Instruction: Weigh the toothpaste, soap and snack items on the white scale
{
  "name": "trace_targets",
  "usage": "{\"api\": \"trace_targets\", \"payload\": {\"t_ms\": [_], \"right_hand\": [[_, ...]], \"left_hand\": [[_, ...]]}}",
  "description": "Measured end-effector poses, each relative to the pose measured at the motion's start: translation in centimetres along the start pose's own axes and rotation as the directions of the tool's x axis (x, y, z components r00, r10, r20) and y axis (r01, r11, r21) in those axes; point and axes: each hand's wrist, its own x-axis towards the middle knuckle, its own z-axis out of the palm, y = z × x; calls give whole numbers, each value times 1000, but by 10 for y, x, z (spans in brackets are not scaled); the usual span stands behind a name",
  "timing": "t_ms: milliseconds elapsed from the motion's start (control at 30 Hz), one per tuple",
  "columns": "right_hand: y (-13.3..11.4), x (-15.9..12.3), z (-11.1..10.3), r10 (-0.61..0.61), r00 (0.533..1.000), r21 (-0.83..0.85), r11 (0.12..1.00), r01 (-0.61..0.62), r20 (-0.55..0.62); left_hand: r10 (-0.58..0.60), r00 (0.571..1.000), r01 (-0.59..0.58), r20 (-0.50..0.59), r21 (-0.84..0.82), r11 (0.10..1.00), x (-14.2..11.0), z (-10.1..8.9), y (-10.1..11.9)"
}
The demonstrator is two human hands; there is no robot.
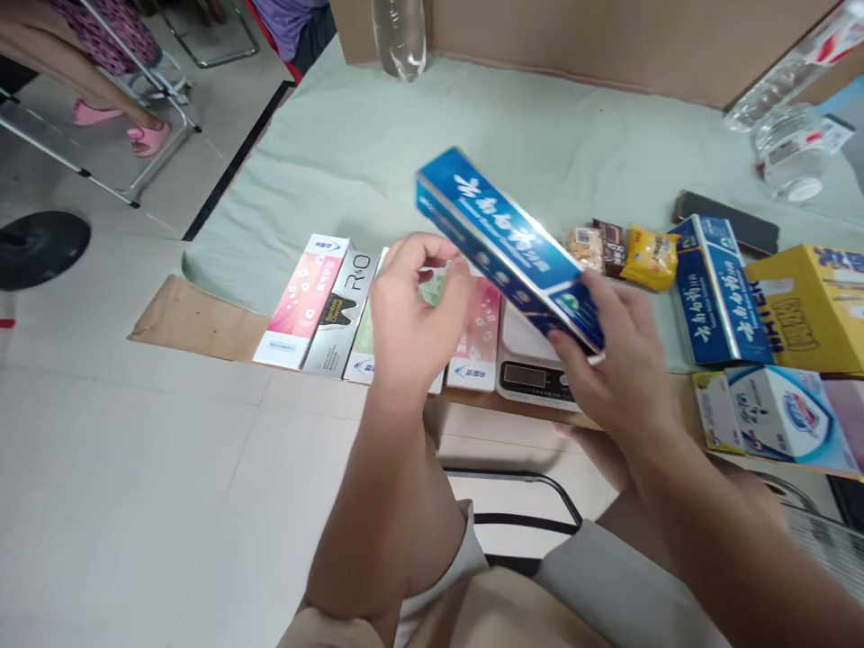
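Observation:
My right hand (617, 360) grips the lower right end of a blue toothpaste box (509, 247), held tilted above a white digital scale (533, 373). Beside the box's left end, my left hand (422, 310) is loosely curled, fingers a little apart and nothing visible in it. Below it, a green-and-white box (361, 355) is partly hidden. To its left stand a silver box (337, 315) and a pink-and-white box (303, 301). Another pink box (476, 342) lies between my left hand and the scale.
Small wrapped snacks (652, 258), a second blue toothpaste box (719, 292), a yellow carton (810, 306) and a white-and-blue soap box (776, 409) occupy the right side. Plastic bottles (400, 36) stand or lie at the back by cardboard (573, 45). Another person's legs (87, 72) show upper left.

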Motion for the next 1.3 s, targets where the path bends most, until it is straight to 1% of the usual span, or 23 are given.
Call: {"api": "trace_targets", "payload": {"t_ms": [33,100,167,233,333,433,500,567,633,767,833,900,1033,1100,1200,1233,1300], "right_hand": [[10,-15,-7,47,998,-37,998,-48,-30],[29,-37,-14,114,992,-92,989,-119,-56],[45,-51,-13,149,987,-113,982,-155,-54],[53,-56,-10,150,987,-107,982,-155,-48],[57,-56,-7,100,993,-53,993,-104,-63],[60,-59,-8,29,995,99,995,-19,-98],[64,-63,-8,17,991,197,980,10,-136],[66,-67,-6,40,985,250,968,4,-169],[65,-70,-3,68,981,262,965,-18,-180],[57,-71,4,78,986,254,967,-38,-147],[54,-70,6,70,989,262,964,-33,-130],[52,-69,8,56,988,271,962,-16,-143],[49,-68,11,16,963,259,964,56,-268],[47,-66,11,1,946,258,962,87,-323],[43,-63,4,-14,934,246,963,108,-356],[41,-63,0,-14,927,234,966,109,-374],[38,-65,-11,-1,899,235,965,116,-439]], "left_hand": [[3,999,-4,48,9,1000,-3,8,2],[4,989,-10,146,35,999,-8,25,6],[-1,975,-12,222,61,998,-12,44,8],[-7,965,-17,262,89,996,-15,61,8],[-32,967,1,251,121,993,-16,82,4],[-96,976,70,193,137,988,-15,95,-1],[-140,978,115,153,167,979,-15,101,-3],[-177,975,150,133,191,970,-17,107,-2],[-188,974,159,130,207,965,-21,114,3],[-187,974,136,129,327,935,-32,133,15],[-193,970,132,144,351,927,-34,140,19],[-184,971,129,152,315,940,-34,144,18],[-155,981,134,119,168,977,-31,144,14],[-128,987,122,95,71,990,-30,144,18],[-112,991,116,69,-58,992,-28,149,35],[-123,989,129,80,-82,988,-26,153,43],[-146,979,160,140,-95,983,-19,166,60]]}}
